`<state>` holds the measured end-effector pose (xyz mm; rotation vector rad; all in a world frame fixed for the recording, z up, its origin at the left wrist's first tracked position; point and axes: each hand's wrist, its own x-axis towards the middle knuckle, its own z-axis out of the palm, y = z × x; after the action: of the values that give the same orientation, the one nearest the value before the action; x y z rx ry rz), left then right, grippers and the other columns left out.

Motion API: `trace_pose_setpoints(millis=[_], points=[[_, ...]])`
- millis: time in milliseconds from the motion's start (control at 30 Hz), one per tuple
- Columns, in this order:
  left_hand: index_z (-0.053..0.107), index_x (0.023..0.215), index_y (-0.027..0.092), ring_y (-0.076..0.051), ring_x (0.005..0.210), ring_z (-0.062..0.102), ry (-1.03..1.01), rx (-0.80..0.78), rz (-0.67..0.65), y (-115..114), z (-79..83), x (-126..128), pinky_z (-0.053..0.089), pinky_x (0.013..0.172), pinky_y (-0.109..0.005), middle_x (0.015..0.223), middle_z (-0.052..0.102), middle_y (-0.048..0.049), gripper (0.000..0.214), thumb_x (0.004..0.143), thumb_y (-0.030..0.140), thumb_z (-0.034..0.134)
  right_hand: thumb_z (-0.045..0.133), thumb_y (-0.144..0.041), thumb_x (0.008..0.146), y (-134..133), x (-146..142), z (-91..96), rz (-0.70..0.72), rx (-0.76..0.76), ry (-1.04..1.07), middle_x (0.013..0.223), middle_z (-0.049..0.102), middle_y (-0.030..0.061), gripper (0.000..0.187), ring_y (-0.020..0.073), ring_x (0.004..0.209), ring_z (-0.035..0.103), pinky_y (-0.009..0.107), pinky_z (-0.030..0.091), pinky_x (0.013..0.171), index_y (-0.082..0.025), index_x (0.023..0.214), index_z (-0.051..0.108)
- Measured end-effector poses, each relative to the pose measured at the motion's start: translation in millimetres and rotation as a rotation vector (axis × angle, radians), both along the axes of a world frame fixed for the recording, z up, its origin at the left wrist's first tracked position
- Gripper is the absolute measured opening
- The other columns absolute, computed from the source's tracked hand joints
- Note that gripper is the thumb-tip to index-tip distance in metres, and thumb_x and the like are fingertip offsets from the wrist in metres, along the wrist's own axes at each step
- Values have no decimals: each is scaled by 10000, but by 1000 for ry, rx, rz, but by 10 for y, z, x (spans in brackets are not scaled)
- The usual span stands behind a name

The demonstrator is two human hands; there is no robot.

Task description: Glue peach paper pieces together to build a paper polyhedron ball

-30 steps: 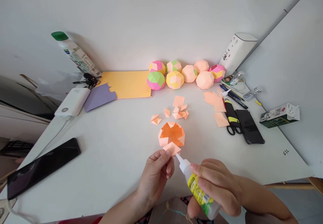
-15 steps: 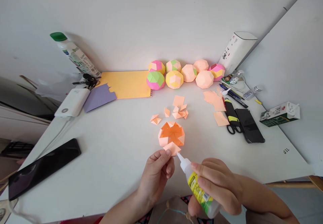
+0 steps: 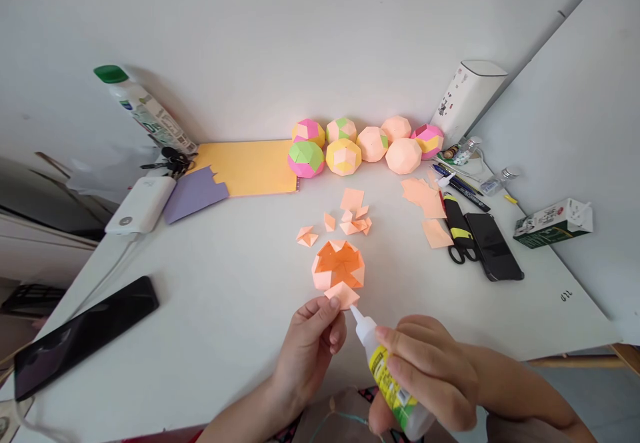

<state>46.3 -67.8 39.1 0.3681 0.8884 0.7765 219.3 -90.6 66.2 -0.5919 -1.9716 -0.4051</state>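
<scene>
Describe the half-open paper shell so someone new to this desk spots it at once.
On the white desk, look near the middle, just beyond the left hand. There sits a peach paper shell, with small paper pieces behind it. Its wide, jagged opening and deeper orange inside set it apart from the paper balls at the back.

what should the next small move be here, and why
Probably a light squeeze of the bottle with the right hand: its nozzle points at the lower right edge of the small paper piece pinched in the left hand, though contact is hard to tell. Just beyond, the peach paper ball has an open top.
</scene>
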Motion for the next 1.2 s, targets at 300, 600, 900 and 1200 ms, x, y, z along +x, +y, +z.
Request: trace_pose_setpoints(millis=[300, 600, 900, 1200], points=[[481, 527, 150, -40, 392, 311, -1, -5, -15, 16, -5, -14, 214, 451, -201, 385, 424, 65, 402, 711, 399, 737, 570, -423, 870, -29, 6, -25, -32, -72, 46, 908, 641, 142, 312, 150, 677, 654, 276, 570, 512, -124, 807, 507], [506, 561, 148, -37, 380, 313, 6, -8, -52, 1, -14, -30, 204, 442, -196, 379, 421, 67, 378, 722, 416, 719, 642, -404, 834, 8, 29, 144, 54, -190, -17, 714, 647, 54, 283, 143, 722, 666, 236, 569, 546, -147, 812, 527], [518, 582, 145, -37, 376, 312, 21, 13, -71, 10, -4, -30, 200, 436, -199, 379, 416, 66, 362, 757, 416, 684, 696, -409, 790, 1, 43, 133, 77, -268, 79, 805, 722, 112, 393, 152, 741, 712, 227, 583, 582, -105, 963, 519], [529, 601, 141, -39, 372, 310, 20, 37, -85, 3, -7, -25, 195, 438, -203, 379, 419, 65, 356, 774, 420, 667, 732, -414, 752, -25, 82, 137, 89, -295, 31, 846, 726, 153, 469, 174, 756, 716, 249, 579, 599, -85, 996, 503]])
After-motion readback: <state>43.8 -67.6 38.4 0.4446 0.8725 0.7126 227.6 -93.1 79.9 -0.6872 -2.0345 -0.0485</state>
